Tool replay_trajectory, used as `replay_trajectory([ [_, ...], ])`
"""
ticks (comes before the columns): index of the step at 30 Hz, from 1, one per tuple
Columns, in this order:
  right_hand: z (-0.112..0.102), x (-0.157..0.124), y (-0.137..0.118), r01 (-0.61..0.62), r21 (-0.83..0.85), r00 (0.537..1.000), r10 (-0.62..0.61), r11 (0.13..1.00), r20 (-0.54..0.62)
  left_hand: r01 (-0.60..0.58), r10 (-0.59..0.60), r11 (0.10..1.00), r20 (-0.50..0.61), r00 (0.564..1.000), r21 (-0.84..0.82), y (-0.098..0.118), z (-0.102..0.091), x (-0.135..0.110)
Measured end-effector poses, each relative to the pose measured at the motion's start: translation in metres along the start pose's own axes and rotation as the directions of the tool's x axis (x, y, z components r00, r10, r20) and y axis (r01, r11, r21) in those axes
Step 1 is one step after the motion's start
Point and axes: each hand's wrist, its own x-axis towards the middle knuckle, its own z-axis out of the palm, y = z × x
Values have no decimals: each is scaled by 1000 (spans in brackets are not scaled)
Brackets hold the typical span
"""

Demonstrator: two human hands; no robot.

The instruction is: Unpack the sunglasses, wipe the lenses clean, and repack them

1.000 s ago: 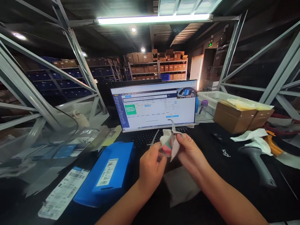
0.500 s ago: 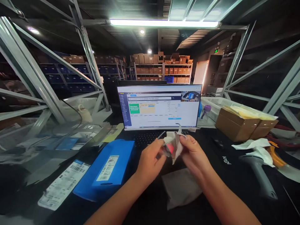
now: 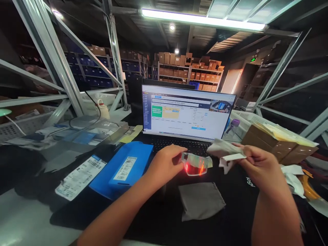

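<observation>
My left hand is closed on a clear lens piece with a red tint, held just above the black desk mat in front of the laptop. Off to the right, my right hand pinches a crumpled white cloth. The two hands are apart. Below the lens a grey cloth pouch lies flat on the mat. A blue box with a white label rests to the left of my left hand.
A white barcode label sheet lies at the left. Brown cardboard boxes and a white basket stand at the right. White tissues lie beside them. Steel rack beams frame both sides, and a clear tray sits at the left.
My hands have separated: the right hand drew the white cloth away to the right, and the left hand keeps the tinted lens, now uncovered. The view has shifted left.
</observation>
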Motion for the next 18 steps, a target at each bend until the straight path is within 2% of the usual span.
replay_trajectory([
  [2,16,0,-5,65,-25,982,-59,998,180,-27,27,1000,12,1000,0,1,2,-1],
  [4,33,1,-9,105,-38,937,-86,994,338,-56,56,998,25,998,15,1,3,-2],
  [7,47,3,-11,75,-41,890,-48,996,453,-77,75,996,33,997,54,1,2,-3],
  [10,51,4,-11,38,-9,881,-29,999,473,-104,104,991,2,995,87,2,1,-5],
  [13,64,-1,-17,64,-13,867,-49,998,495,-225,230,953,2,973,204,5,4,-9],
  [16,91,-13,-28,157,-175,904,-70,972,421,-377,373,874,73,925,306,6,12,-12],
  [18,104,-19,-34,182,-290,936,-75,940,344,-420,413,858,89,906,296,5,17,-13],
])
